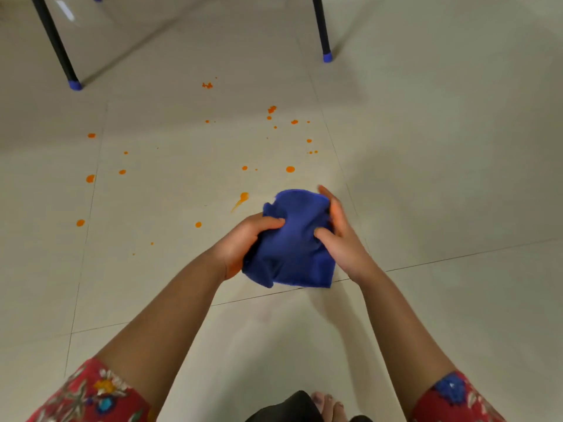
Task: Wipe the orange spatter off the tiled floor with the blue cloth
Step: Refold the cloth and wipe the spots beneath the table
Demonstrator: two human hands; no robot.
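The blue cloth [291, 239] is bunched between both my hands, held above the pale tiled floor [441, 178]. My left hand [243, 239] grips its left edge with curled fingers. My right hand [341, 236] grips its right side, thumb pressed into the fabric. Orange spatter [290, 169] dots the tiles beyond and to the left of the cloth, with a streaked drop [242, 198] just left of the cloth and more drops [90, 178] farther left.
Two black furniture legs with blue caps stand at the back, one at the left [74, 84] and one at the right [327, 57]. My bare foot [329, 406] shows at the bottom edge.
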